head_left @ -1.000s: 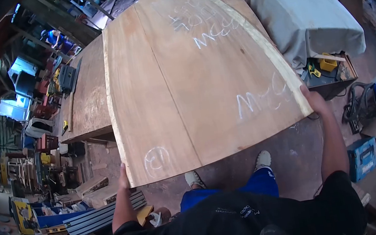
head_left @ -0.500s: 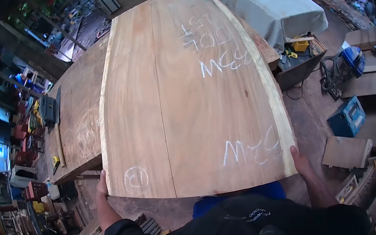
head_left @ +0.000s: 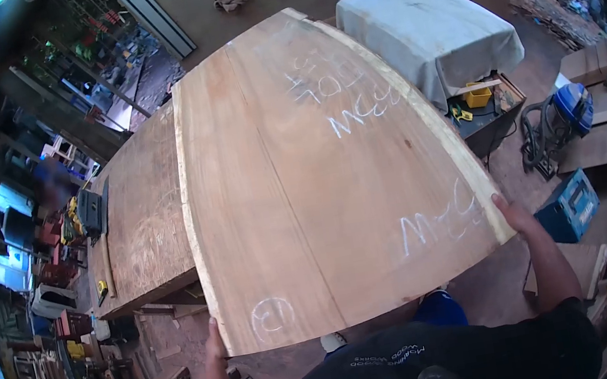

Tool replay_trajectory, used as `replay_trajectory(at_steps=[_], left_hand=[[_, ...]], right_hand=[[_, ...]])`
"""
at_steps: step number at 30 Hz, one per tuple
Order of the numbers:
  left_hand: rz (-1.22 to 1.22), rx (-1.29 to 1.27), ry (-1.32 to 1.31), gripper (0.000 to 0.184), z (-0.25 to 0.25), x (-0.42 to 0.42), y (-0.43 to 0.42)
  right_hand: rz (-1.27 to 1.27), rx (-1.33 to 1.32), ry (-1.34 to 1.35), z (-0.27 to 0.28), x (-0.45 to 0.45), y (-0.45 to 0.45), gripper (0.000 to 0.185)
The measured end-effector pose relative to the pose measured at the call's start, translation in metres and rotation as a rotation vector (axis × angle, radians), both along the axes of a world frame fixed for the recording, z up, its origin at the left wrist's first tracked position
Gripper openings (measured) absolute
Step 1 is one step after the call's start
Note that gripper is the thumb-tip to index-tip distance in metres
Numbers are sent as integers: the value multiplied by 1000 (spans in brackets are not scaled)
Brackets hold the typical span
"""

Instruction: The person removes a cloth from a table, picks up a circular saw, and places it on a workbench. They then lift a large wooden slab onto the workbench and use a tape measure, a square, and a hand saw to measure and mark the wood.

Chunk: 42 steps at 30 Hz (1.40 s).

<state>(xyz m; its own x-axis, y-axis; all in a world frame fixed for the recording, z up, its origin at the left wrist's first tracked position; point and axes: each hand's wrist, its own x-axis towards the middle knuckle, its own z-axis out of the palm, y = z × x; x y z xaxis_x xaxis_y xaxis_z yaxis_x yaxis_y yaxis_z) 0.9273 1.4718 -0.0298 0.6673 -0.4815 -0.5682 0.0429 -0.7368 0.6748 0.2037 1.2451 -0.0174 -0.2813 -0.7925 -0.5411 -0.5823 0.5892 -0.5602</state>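
Observation:
A large wooden slab (head_left: 296, 191) with pale live edges and white chalk marks fills the middle of the view. Its far part lies over a brown workbench (head_left: 147, 230), while the near end juts out in front of my body. At the slab's near left corner, my left hand (head_left: 215, 340) grips the edge, fingers hidden underneath. My right hand (head_left: 512, 212) holds the right edge close to the near right corner, its fingers also mostly under the wood. A seam runs lengthwise down the slab.
A cloth-covered block (head_left: 429, 27) stands behind on the right, above a yellow container (head_left: 477, 95). On the floor to the right are a blue power tool (head_left: 573, 107), a teal box (head_left: 570, 207) and boards. A tape measure (head_left: 103, 289) lies on the bench's left side.
The slab has turned, its near end swinging right and its far end left. Both my hands moved right with it, the right one higher in view and the left one lower.

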Motion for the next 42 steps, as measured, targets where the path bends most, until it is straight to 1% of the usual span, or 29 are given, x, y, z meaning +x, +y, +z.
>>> replay_trajectory(at_steps=[1, 2, 4, 6, 7, 8, 9, 10, 11, 12, 14, 15, 18, 20, 21, 23, 24, 26, 27, 29, 30, 32, 33, 35, 37, 38, 39, 41, 42], left_hand=[[21, 32, 0, 90, 5, -35, -5], [26, 13, -51, 90, -10, -55, -5], [79, -10, 51, 90, -11, -114, -14], [125, 26, 14, 91, -9, -169, -24], [156, 42, 67, 94, 1, -196, -32], [160, 33, 58, 94, 3, -211, -41], [150, 88, -2, 95, 3, -223, -44], [141, 154, -61, 96, 5, -228, -40], [166, 170, -30, 97, 0, -224, -39], [171, 177, -28, 97, -2, -225, -38], [177, 113, -105, 96, -5, -229, -41], [185, 116, -93, 96, -4, -231, -42], [155, 167, -141, 95, 3, -228, -42], [163, 165, -183, 94, 3, -229, -42], [174, 162, -155, 94, 14, -234, -46], [154, 135, -144, 94, -1, -216, -39], [132, 108, -141, 94, -12, -200, -33], [134, 88, -146, 94, -26, -168, -25], [119, 107, -157, 93, -20, -159, -28], [88, 109, -137, 92, -3, -149, -36], [86, 108, -127, 92, 3, -141, -40], [-9, 5, -144, 91, 10, -119, -47], [-21, 11, -136, 91, 8, -104, -46], [-44, 29, -241, 90, -11, -66, -56], [-47, 0, -189, 90, -51, -13, -64], [-39, -22, -143, 91, -62, 1, -67], [-54, -46, -131, 91, -37, -14, -72], [-74, -54, -133, 91, -29, -18, -73], [-75, -53, -141, 91, -26, -22, -76]], right_hand=[[18, -26, -75, -2, -29, -20, 90], [30, -29, -83, -9, -57, -44, 90], [105, -79, 24, -22, -104, -92, 87], [118, -94, -8, -16, -139, -131, 86], [120, -96, -28, -11, -151, -143, 84], [123, -105, -37, -6, -162, -158, 84], [146, -95, -47, -5, -170, -167, 83], [170, -74, -58, -7, -173, -169, 81], [137, -67, -151, -6, -173, -167, 79], [142, -60, -150, -13, -177, -167, 79], [148, -168, -67, -28, -184, -170, 80], [158, -165, -57, -24, -183, -172, 80], [155, -135, -46, -25, -183, -166, 82], [165, -38, -47, -31, -191, -170, 87], [167, -35, -34, -26, -191, -163, 87], [137, -177, -66, -16, -171, -143, 86], [139, -175, -67, -10, -162, -132, 86], [123, -151, 19, 0, -148, -107, 88], [126, -150, 22, -10, -147, -97, 88], [96, -56, 52, -29, -150, -76, 88], [95, -56, 63, -20, -138, -64, 88], [45, -70, -73, 1, -104, -32, 87], [12, -74, -115, -14, -106, -22, 85], [-33, -94, -121, -21, -93, -2, 84], [-60, -89, -147, -37, -92, 10, 84], [-77, -85, -139, -42, -90, 16, 84], [-85, -89, -157, -44, -88, 18, 85], [-114, -113, -175, -46, -86, 18, 86], [-103, -116, -101, -44, -85, 15, 88]])
